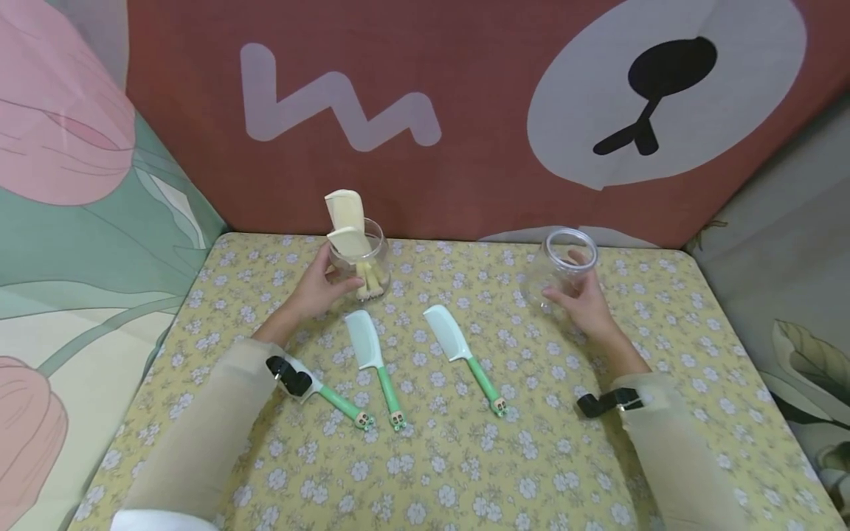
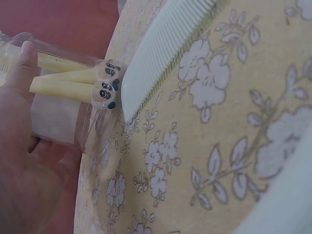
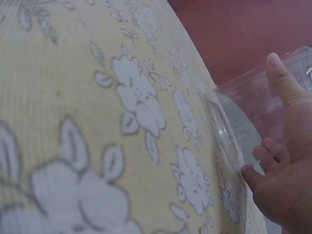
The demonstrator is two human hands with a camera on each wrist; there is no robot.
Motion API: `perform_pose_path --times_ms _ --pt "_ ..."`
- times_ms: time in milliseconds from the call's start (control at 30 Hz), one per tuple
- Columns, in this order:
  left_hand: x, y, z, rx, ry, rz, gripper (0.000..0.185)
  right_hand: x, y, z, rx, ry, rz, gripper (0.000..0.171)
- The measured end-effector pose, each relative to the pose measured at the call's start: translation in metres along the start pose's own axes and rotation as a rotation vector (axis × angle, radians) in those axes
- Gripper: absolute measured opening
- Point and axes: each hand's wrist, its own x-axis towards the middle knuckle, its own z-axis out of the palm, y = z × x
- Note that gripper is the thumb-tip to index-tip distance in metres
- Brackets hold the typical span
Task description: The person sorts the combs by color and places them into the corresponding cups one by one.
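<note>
My left hand (image 1: pixel 323 282) grips a clear jar (image 1: pixel 361 259) that stands on the table at the back left, with two pale yellow combs (image 1: pixel 347 221) upright in it. The left wrist view shows my thumb (image 2: pixel 22 66) on the jar wall (image 2: pixel 58 122) and the combs' panda-faced handle ends (image 2: pixel 106 83) at the bottom. My right hand (image 1: pixel 579 299) holds an empty clear jar (image 1: pixel 564 267) at the back right; thumb (image 3: pixel 282 80) and curled fingers (image 3: pixel 258 163) lie against its wall (image 3: pixel 239 122).
Three mint combs with green handles lie on the floral yellow tablecloth (image 1: pixel 465 457): one in the middle (image 1: pixel 372 361), one to its right (image 1: pixel 461 350), one partly under my left wrist (image 1: pixel 335 402). Patterned cloth walls stand close behind and beside the table.
</note>
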Motion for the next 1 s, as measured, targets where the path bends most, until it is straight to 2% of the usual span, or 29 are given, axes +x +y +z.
perform_pose_path --times_ms 100,233,333,433,567,700,1000 --pt "0.002 -0.003 -0.001 0.017 0.000 -0.024 0.085 0.000 -0.002 -0.001 -0.023 -0.004 0.012 0.090" --pt "0.006 -0.016 -0.004 0.040 -0.012 -0.052 0.091 0.001 -0.003 0.000 -0.025 -0.003 0.017 0.089" --pt "0.004 -0.019 -0.008 0.069 -0.046 -0.058 0.095 0.001 -0.003 0.000 0.002 -0.002 0.028 0.088" --pt "0.000 -0.020 -0.015 0.150 -0.092 -0.073 0.090 0.000 -0.002 0.000 0.017 -0.004 0.038 0.088" --pt "-0.013 -0.014 -0.030 0.270 -0.148 -0.135 0.085 0.000 -0.001 0.000 0.002 -0.005 0.030 0.089" --pt "-0.030 -0.008 -0.045 0.330 -0.161 -0.168 0.079 0.000 -0.001 0.000 -0.005 0.001 0.023 0.088" --pt "-0.072 -0.013 -0.066 0.374 -0.125 -0.056 0.052 -0.001 -0.004 0.003 -0.023 0.017 0.052 0.090"
